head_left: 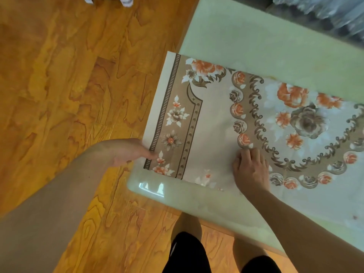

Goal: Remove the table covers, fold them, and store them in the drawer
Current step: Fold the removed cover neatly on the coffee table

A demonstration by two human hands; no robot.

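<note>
Lying folded on the pale table (256,46), the flowered cover (216,115) has its overhanging end pinched by the left hand (128,152), while the right hand (251,170) presses down, fingers bent.

Table cover (216,115) spread flat on the surface (236,46), running from centre toward 3 o'clock, one end overhanging the surface edge toward 9 o'clock. Left hand (128,152) at that overhanging end, at 8 o'clock of the cover, thumb on top. Right hand (250,170) resting on the cover near its 6 o'clock edge. Floor (69,85) filling 9 o'clock. Legs (187,253) standing at 6 o'clock, beside the surface corner.
</note>
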